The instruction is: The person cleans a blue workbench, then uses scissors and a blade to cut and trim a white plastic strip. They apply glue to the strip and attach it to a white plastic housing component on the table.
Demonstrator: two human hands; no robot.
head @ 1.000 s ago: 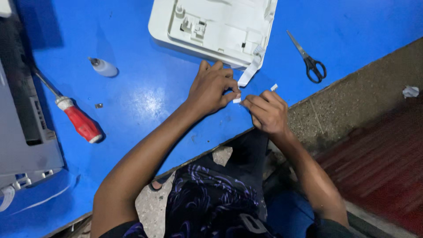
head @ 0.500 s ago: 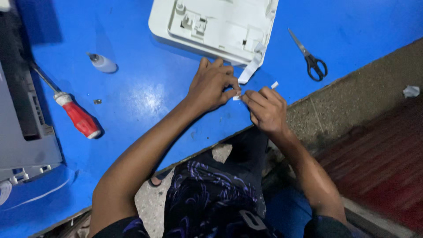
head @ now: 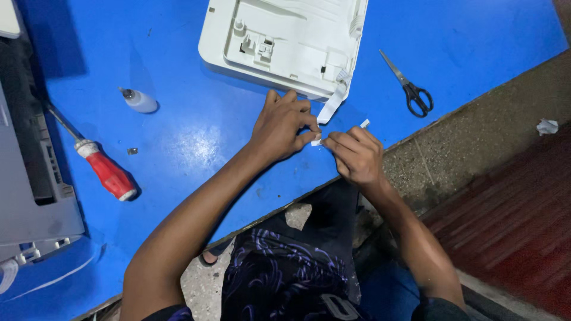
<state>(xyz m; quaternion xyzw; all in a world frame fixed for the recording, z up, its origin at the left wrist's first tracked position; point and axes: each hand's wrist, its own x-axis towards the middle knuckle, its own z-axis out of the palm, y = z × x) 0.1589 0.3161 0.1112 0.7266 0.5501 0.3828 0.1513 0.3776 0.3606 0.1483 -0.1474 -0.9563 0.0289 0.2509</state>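
Little had shifted since the earlier frames: both hands remained at the near edge of the blue table top (head: 196,137), and only the view itself had drifted slightly, carrying the objects a little toward the right of the picture. At this moment the left hand (head: 282,126) and the right hand (head: 355,156) met over the table just below the large white moulded plastic cover panel (head: 285,41), which lay flat with its ribbed inner face up. Between them was a small white strip of tape or paper (head: 316,142), pinched by the thumb and forefinger of the left hand and touched by the closed fingertips of the right hand; the remaining fingers of both hands were curled inward. A second white scrap (head: 364,123) lay just beside the right hand's knuckles, and a white tab (head: 330,108) hung from the panel's near corner. Black-handled steel scissors (head: 410,89) lay closed, well apart to the right. To the left lay a red-handled screwdriver (head: 101,166), a small clear plastic dropper bottle (head: 140,101) and a grey machine casing (head: 30,178) at the table's far left edge.
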